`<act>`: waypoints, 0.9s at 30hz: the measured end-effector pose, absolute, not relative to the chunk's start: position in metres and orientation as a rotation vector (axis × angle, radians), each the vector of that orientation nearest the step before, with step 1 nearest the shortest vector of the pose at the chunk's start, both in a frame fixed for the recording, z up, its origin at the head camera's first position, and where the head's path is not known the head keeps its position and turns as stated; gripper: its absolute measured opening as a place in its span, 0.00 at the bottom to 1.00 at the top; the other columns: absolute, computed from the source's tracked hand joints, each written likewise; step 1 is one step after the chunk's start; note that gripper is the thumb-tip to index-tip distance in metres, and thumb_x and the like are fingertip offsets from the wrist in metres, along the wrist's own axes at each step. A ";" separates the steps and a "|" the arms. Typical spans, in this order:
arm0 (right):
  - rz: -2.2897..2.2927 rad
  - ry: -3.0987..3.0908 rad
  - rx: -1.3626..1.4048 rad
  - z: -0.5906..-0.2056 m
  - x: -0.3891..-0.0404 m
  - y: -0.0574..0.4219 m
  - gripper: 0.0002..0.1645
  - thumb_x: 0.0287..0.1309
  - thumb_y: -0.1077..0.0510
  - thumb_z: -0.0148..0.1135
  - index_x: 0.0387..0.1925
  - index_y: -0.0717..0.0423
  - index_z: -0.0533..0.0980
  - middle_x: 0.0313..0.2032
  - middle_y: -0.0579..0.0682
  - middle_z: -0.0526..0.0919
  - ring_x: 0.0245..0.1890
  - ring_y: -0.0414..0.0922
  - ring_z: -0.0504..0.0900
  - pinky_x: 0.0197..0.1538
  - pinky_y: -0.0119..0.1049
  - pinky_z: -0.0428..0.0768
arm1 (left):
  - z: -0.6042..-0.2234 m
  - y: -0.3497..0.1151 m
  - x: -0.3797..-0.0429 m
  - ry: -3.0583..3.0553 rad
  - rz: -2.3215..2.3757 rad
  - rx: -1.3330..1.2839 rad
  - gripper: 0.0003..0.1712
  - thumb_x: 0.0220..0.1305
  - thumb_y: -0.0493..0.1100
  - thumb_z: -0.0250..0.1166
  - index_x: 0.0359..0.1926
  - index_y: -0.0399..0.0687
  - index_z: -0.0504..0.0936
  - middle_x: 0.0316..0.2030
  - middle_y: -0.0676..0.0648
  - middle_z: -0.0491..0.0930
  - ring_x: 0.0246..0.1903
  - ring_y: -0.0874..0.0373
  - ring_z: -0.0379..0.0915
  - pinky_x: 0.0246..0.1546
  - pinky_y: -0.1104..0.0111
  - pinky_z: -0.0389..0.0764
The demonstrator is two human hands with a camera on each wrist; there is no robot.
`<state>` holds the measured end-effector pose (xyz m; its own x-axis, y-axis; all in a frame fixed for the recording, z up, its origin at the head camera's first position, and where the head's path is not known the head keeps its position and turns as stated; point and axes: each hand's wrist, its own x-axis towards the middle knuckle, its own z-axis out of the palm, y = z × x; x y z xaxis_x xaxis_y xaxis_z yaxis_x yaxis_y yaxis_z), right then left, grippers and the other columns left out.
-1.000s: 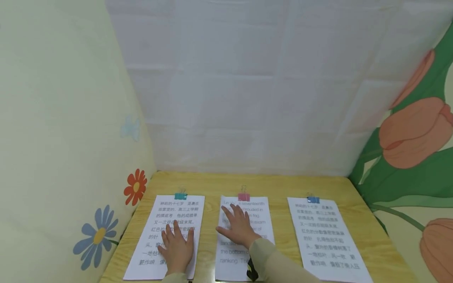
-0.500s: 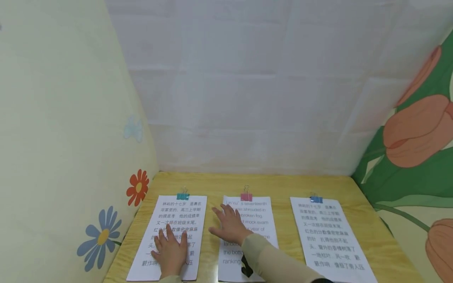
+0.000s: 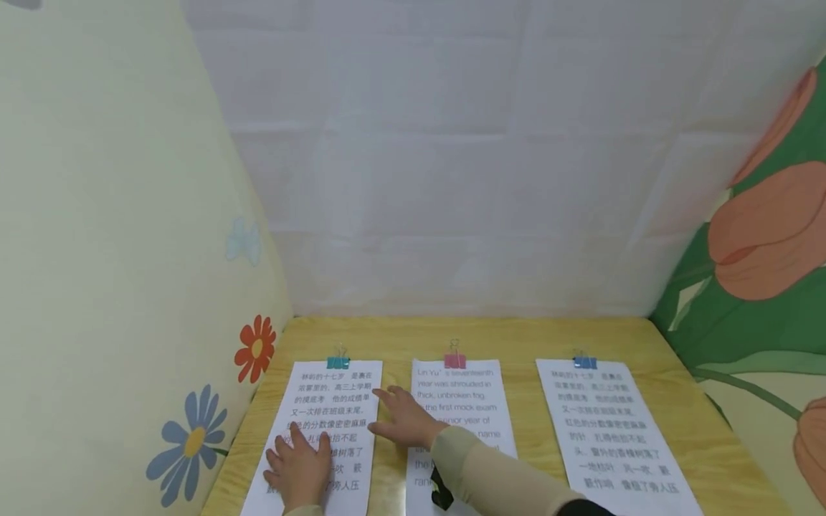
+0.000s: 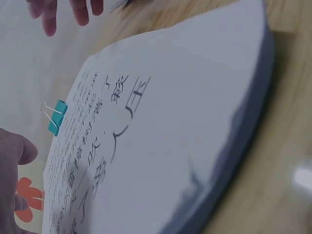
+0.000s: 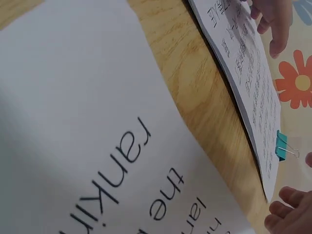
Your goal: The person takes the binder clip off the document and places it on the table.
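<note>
My left hand [image 3: 298, 469] is over the lower part of the left paper stack [image 3: 348, 459], fingers spread and holding nothing. Chinese text covers that stack's top sheet, and a teal binder clip [image 3: 338, 362] grips its far edge. My right hand [image 3: 403, 419] reaches across the left side of the middle paper stack [image 3: 477, 390], fingertips at the left stack's right edge; it holds nothing. English print shows on the middle sheet, under a pink binder clip [image 3: 454, 360]. In the right wrist view the right fingers [image 5: 282, 209] look raised off the paper. Whether the left fingertips touch paper, I cannot tell.
A third paper stack [image 3: 613, 430] with Chinese text and a blue binder clip [image 3: 585, 362] lies on the right of the wooden table [image 3: 516, 337]. White cloth [image 3: 452, 179] hangs behind. Flower-painted walls [image 3: 129, 251] stand on both sides.
My right hand has moved left, off most of the middle sheet toward the left stack. The left hand has shifted slightly left and nearer. The head view has shifted a little.
</note>
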<state>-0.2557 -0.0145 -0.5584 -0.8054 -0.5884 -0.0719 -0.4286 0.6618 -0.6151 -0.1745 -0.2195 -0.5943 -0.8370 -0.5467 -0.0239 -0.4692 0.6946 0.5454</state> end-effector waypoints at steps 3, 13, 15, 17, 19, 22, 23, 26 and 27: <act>-0.916 2.552 -0.791 -0.560 -0.251 -0.021 0.46 0.66 0.37 0.60 0.78 0.53 0.62 0.74 0.63 0.63 0.74 0.58 0.62 0.72 0.52 0.64 | -0.592 -0.224 -0.173 -2.764 -0.819 0.884 0.45 0.69 0.49 0.58 0.73 0.19 0.53 0.67 0.10 0.45 0.68 0.11 0.36 0.64 0.23 0.39; -0.859 2.546 -0.798 -0.554 -0.252 -0.025 0.45 0.66 0.39 0.61 0.78 0.53 0.62 0.74 0.61 0.64 0.73 0.54 0.65 0.72 0.45 0.66 | -0.582 -0.237 -0.183 -2.731 -0.851 0.941 0.46 0.69 0.50 0.56 0.75 0.23 0.51 0.69 0.12 0.41 0.69 0.12 0.33 0.65 0.24 0.36; -0.878 2.525 -0.805 -0.554 -0.252 -0.027 0.45 0.66 0.40 0.62 0.78 0.53 0.62 0.74 0.60 0.64 0.73 0.53 0.65 0.72 0.43 0.66 | -0.580 -0.241 -0.185 -2.728 -0.853 0.946 0.46 0.69 0.49 0.56 0.75 0.23 0.50 0.69 0.11 0.40 0.69 0.13 0.33 0.65 0.25 0.35; -0.900 2.506 -0.815 -0.553 -0.250 -0.028 0.45 0.65 0.40 0.62 0.78 0.54 0.62 0.73 0.59 0.65 0.73 0.52 0.65 0.72 0.42 0.65 | -0.579 -0.246 -0.186 -2.735 -0.850 0.957 0.46 0.70 0.50 0.55 0.75 0.23 0.49 0.69 0.11 0.39 0.69 0.13 0.32 0.65 0.25 0.35; -0.918 2.491 -0.816 -0.554 -0.248 -0.030 0.45 0.65 0.41 0.63 0.77 0.54 0.63 0.73 0.59 0.66 0.72 0.51 0.66 0.72 0.41 0.65 | -0.578 -0.250 -0.185 -2.745 -0.840 0.963 0.46 0.70 0.50 0.55 0.75 0.23 0.49 0.69 0.11 0.39 0.70 0.13 0.33 0.65 0.25 0.36; -0.926 2.481 -0.819 -0.556 -0.245 -0.031 0.45 0.65 0.42 0.64 0.77 0.56 0.63 0.72 0.60 0.67 0.72 0.51 0.66 0.72 0.40 0.66 | -0.577 -0.254 -0.186 -2.759 -0.826 0.975 0.45 0.70 0.50 0.54 0.75 0.24 0.50 0.69 0.11 0.40 0.69 0.14 0.36 0.65 0.24 0.39; -0.923 2.483 -0.820 -0.557 -0.244 -0.031 0.45 0.65 0.42 0.64 0.77 0.55 0.63 0.72 0.60 0.67 0.72 0.51 0.66 0.71 0.40 0.66 | -0.576 -0.255 -0.187 -2.763 -0.827 0.978 0.45 0.70 0.51 0.54 0.75 0.24 0.50 0.69 0.11 0.41 0.69 0.14 0.37 0.64 0.24 0.40; -0.915 2.485 -0.836 -0.558 -0.243 -0.031 0.45 0.66 0.42 0.63 0.77 0.56 0.63 0.71 0.60 0.67 0.71 0.50 0.67 0.71 0.39 0.66 | -0.574 -0.254 -0.191 -2.782 -0.856 1.006 0.46 0.71 0.51 0.54 0.76 0.24 0.48 0.68 0.11 0.44 0.69 0.16 0.41 0.65 0.25 0.44; -0.914 2.487 -0.839 -0.557 -0.243 -0.030 0.45 0.66 0.42 0.63 0.77 0.57 0.63 0.71 0.60 0.68 0.71 0.50 0.67 0.71 0.38 0.66 | -0.573 -0.254 -0.192 -2.784 -0.870 1.009 0.46 0.71 0.51 0.54 0.76 0.24 0.48 0.68 0.11 0.46 0.68 0.16 0.44 0.64 0.25 0.46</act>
<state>-0.2431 -0.0303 -0.5573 -0.7587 -0.6394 -0.1248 -0.4065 0.6144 -0.6762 -0.1920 -0.2535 -0.5733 -0.7848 -0.6050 -0.1345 -0.5738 0.6274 0.5264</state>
